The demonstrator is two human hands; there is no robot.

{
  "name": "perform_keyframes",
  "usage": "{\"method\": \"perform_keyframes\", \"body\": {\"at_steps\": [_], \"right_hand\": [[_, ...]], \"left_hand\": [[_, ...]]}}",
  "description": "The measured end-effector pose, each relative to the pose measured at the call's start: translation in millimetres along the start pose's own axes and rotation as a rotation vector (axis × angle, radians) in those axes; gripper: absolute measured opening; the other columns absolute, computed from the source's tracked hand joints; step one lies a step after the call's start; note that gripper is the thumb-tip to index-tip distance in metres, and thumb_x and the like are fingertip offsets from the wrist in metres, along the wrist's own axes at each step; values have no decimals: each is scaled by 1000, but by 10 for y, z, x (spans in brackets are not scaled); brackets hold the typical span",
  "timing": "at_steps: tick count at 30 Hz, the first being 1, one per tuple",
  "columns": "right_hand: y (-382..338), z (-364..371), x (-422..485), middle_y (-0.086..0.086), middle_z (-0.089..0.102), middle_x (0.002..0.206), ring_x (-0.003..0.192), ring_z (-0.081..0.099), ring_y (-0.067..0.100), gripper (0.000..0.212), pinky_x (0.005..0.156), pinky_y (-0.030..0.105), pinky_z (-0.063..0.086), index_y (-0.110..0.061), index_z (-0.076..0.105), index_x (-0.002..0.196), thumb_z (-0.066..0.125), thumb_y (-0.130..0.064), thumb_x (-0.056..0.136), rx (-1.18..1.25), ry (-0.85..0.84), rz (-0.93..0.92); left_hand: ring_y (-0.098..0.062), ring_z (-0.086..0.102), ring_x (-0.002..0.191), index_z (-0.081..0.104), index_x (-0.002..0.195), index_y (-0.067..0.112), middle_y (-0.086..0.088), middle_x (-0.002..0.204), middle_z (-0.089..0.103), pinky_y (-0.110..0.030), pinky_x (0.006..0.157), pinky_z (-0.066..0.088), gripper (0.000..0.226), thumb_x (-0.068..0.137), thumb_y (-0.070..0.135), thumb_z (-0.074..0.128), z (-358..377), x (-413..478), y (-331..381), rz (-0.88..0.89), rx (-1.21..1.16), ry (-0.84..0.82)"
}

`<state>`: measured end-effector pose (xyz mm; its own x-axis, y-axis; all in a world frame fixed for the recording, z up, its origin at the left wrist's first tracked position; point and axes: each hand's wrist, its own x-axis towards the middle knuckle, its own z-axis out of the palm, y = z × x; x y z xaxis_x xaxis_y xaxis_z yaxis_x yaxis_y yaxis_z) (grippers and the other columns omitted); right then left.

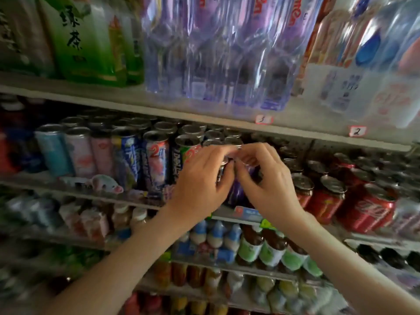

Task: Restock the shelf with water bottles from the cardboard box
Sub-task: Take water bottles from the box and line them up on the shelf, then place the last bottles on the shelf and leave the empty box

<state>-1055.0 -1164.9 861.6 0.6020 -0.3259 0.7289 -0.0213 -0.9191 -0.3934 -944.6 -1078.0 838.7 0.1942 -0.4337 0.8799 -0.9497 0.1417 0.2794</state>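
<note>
Both hands meet at the can shelf point(95, 196) in the middle of the head view. My left hand point(202, 178) and my right hand point(268, 178) curl around purple cans point(237, 192) standing at the shelf's front edge, fingertips touching over the can tops. Shrink-wrapped packs of water bottles point(218, 53) stand on the shelf above, over a price tag marked 3. No cardboard box is in view. The image is blurred, so the exact grip is hard to read.
Slim cans point(136, 155) stand left of my hands, red cola cans point(341, 201) to the right. Green tea packs point(86, 42) sit top left. Small bottles point(261, 246) fill the lower shelves. More wrapped bottles point(375, 42) sit top right.
</note>
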Motion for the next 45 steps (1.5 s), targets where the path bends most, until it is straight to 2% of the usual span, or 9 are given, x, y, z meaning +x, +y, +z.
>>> {"method": "perform_keyframes", "body": {"at_steps": [4, 8, 15, 20, 24, 27, 31, 39, 45], "right_hand": [[77, 425, -307, -6, 53, 90, 87, 52, 11, 11, 77, 9, 38, -8, 60, 94, 59, -9, 83, 109, -231, 12], [256, 858, -697, -1, 55, 87, 86, 51, 14, 4, 74, 17, 41, -10, 58, 91, 57, -9, 87, 201, -498, -3], [862, 1563, -1610, 8, 64, 80, 77, 61, 23, 11, 69, 39, 50, -9, 59, 84, 51, -16, 81, 303, -845, 137], [1245, 2114, -2638, 8, 60, 88, 80, 56, 22, 10, 71, 29, 45, -7, 59, 96, 57, -8, 86, 297, -1175, 265], [1643, 2575, -3620, 12, 60, 88, 85, 58, 27, 13, 75, 26, 44, -1, 59, 95, 54, -8, 86, 240, -1370, 431], [2120, 2947, -4396, 19, 62, 106, 99, 58, 31, 32, 78, 30, 39, 1, 59, 108, 47, -21, 89, 85, -1540, 452], [2847, 3425, -5411, 18, 53, 125, 114, 52, 30, 37, 80, 28, 36, -4, 46, 129, 49, -13, 94, -122, -1693, 464], [3704, 4383, -6804, 28, 46, 132, 120, 50, 40, 69, 100, 41, 37, 2, 30, 142, 63, -24, 88, -198, -1681, 189], [3808, 4570, -6959, 24, 58, 114, 102, 61, 37, 45, 83, 45, 52, -5, 39, 131, 53, -25, 94, -199, -1652, -11]], "left_hand": [[-8, 57, 87, 55, 116, 12, 3, 93, 62, -15, 71, 46, 26, 91, 20, 55, -51, -609, -143, -302, 5, -228], [-12, 62, 86, 56, 120, 20, 4, 91, 66, -20, 65, 44, 30, 90, 21, 54, 116, -1217, -237, -732, 76, -453], [-29, 64, 95, 58, 111, 17, -9, 97, 69, -40, 75, 51, 27, 86, 25, 51, 676, -2392, -140, -1255, 147, -419], [-27, 64, 97, 61, 105, 5, -13, 101, 69, -33, 81, 49, 20, 90, 13, 52, 1103, -3509, 115, -1605, 143, -363], [-25, 65, 95, 61, 104, 11, -10, 99, 69, -29, 80, 44, 25, 95, 26, 44, 1434, -4609, 264, -1853, 214, -301], [-23, 63, 93, 58, 109, 12, -7, 104, 67, -28, 75, 44, 38, 94, 32, 30, 1750, -5470, 315, -1903, 239, -356], [-27, 62, 93, 57, 106, 12, -9, 100, 66, -35, 80, 50, 22, 96, 25, 43, 2228, -6469, 224, -2097, 172, -301], [-28, 65, 84, 61, 104, 5, -14, 94, 68, -26, 70, 45, 32, 91, 18, 34, 3062, -7725, -188, -2063, 170, -295], [-27, 62, 93, 58, 108, 8, -12, 102, 67, -32, 78, 45, 23, 93, 7, 40, 3157, -7842, -293, -2101, 100, -288]]}}
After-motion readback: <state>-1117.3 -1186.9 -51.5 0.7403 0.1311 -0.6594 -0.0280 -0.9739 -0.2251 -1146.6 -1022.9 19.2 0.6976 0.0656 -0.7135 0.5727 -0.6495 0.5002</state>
